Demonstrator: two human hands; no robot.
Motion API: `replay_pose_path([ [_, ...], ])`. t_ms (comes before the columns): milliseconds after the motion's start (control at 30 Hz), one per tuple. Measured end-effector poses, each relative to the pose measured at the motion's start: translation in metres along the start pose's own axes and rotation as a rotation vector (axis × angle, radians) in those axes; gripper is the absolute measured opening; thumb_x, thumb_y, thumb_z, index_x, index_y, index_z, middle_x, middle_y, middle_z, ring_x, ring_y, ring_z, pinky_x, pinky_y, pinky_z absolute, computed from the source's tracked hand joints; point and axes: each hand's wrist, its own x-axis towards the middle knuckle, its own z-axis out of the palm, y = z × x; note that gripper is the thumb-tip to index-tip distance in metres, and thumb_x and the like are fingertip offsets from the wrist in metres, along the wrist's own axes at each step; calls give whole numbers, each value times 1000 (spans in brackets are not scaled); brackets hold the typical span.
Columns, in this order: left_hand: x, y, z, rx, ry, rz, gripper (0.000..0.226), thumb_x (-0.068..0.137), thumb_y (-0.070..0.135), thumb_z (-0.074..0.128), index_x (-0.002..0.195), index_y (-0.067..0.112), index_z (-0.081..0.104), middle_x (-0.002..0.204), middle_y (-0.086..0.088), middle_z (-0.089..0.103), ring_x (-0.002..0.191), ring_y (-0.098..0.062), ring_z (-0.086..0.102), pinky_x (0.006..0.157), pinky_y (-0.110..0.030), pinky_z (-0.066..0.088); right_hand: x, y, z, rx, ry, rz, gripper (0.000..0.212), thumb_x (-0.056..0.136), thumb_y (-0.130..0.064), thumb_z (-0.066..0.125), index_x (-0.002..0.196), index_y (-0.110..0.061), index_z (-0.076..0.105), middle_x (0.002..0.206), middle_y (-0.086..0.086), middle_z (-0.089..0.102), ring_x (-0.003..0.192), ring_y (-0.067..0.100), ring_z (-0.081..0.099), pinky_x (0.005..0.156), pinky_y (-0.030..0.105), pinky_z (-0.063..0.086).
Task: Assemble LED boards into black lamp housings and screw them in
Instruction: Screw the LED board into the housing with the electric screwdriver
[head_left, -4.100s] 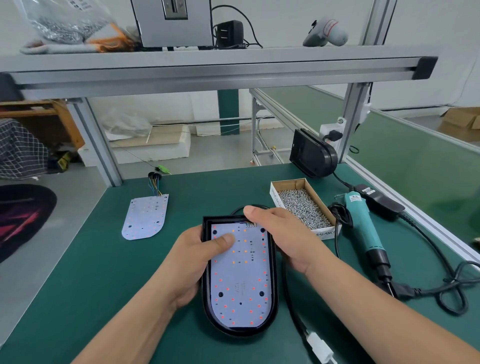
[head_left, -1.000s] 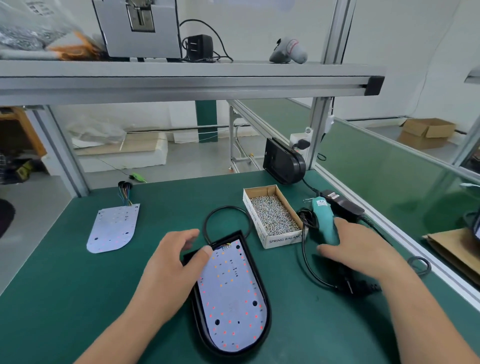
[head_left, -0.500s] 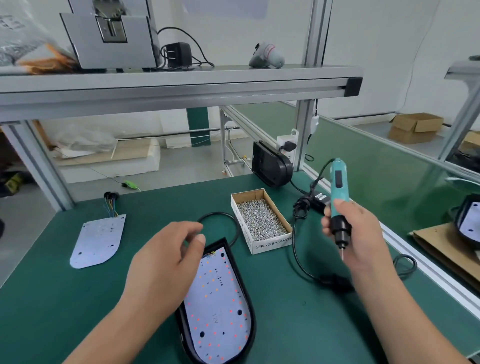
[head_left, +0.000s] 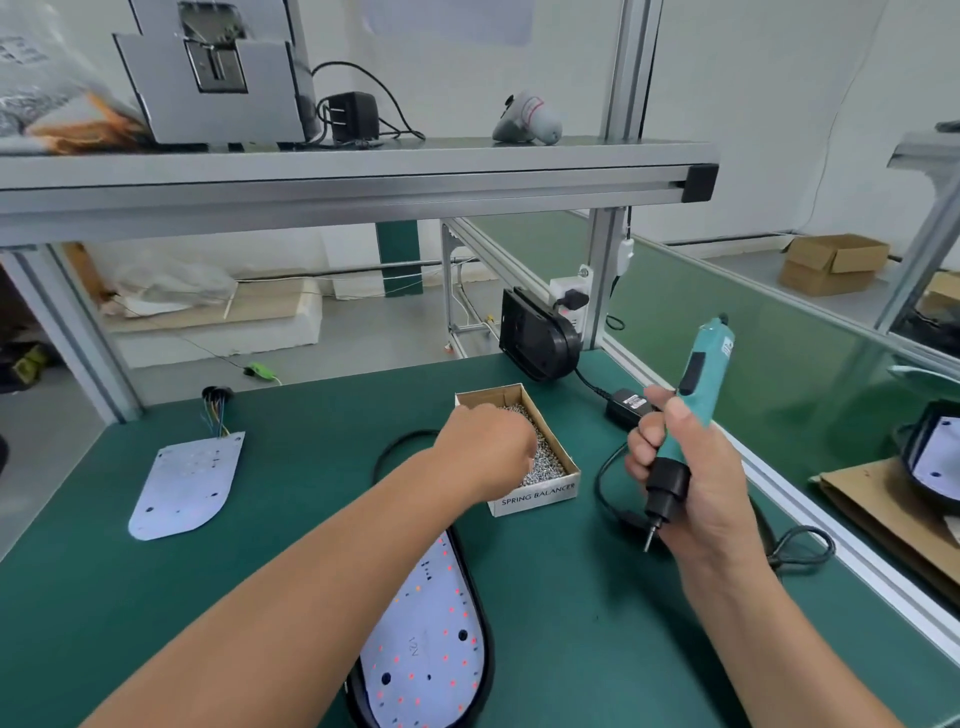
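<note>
A black lamp housing (head_left: 480, 618) lies near the table's front edge with a white LED board (head_left: 431, 644) seated in it, partly under my left forearm. My left hand (head_left: 488, 447) reaches into the cardboard screw box (head_left: 540, 501), fingers down among the small silver screws (head_left: 545, 465); its fingertips are hidden. My right hand (head_left: 691, 483) grips a teal electric screwdriver (head_left: 701, 374) upright above the table, bit pointing down. A second, loose LED board (head_left: 182, 483) with coloured wires lies at the left.
The screwdriver's black cable (head_left: 795, 551) loops on the green mat at the right, near its power adapter (head_left: 631, 408). Another black housing (head_left: 537, 335) leans against the frame post at the back. A further housing (head_left: 930, 457) rests on cardboard at the far right. An aluminium shelf (head_left: 353, 182) spans overhead.
My left hand has left the housing and moved forward into the screw box. My right hand, which picked the screwdriver up off the table, now holds it slightly tilted.
</note>
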Motion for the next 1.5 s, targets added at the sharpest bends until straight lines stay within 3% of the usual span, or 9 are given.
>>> replay_pose_path([
  [267,18,2,8,-23,-119,35,17,99,26,65,107,30,79,114,9,76,113,-24,64,98,-45,49,5,1,-8,41,24,37,31,96,-25,66,122,-11,57,78,0,49,63,15,47,52,25,42],
  [467,18,1,10,40,-117,61,20,97,15,55,86,28,66,99,0,72,97,-28,63,85,-40,47,6,3,-7,5,-13,41,26,94,-23,68,116,-13,60,78,1,49,64,16,46,52,25,42],
  [567,16,-3,17,-11,-90,41,20,99,18,53,100,19,73,104,0,75,102,-27,65,87,-40,41,7,4,-8,5,-19,48,32,92,-24,69,119,-12,58,78,1,49,64,16,47,53,25,43],
  [733,18,-9,16,-125,-74,20,16,106,31,53,106,27,69,112,5,72,108,-23,62,105,-44,34,8,6,-10,4,-29,49,33,88,-25,73,116,-14,60,79,2,50,65,17,48,53,26,44],
  [867,19,-13,15,-158,-32,11,20,105,40,61,106,24,72,109,3,72,105,-23,61,105,-43,33,8,7,-11,2,-31,49,29,88,-24,73,115,-16,62,80,2,50,66,17,48,54,27,44],
  [1067,16,-16,11,-158,-33,-7,22,101,44,67,104,24,74,109,3,73,105,-24,63,94,-40,41,8,6,-11,-8,-26,49,31,87,-25,73,115,-16,62,80,2,51,65,17,48,54,26,45],
  [1300,11,-16,-10,-229,-7,-13,24,105,23,56,102,5,72,105,-15,73,98,-33,68,86,-43,55,7,5,-10,-31,-11,45,37,84,-25,73,117,-14,60,79,2,50,64,17,47,53,26,44],
  [1400,8,-18,-15,-311,49,-18,22,101,23,59,93,6,71,89,-4,69,84,-26,64,79,-40,53,7,5,-10,-41,-14,41,35,85,-24,73,116,-15,60,79,2,49,65,17,46,53,27,43],
  [1500,4,-16,-17,-345,79,-24,18,100,26,66,91,14,75,95,-3,75,91,-25,69,83,-40,57,7,6,-10,-48,-15,40,30,87,-21,71,116,-15,61,79,3,49,65,17,46,53,27,43],
])
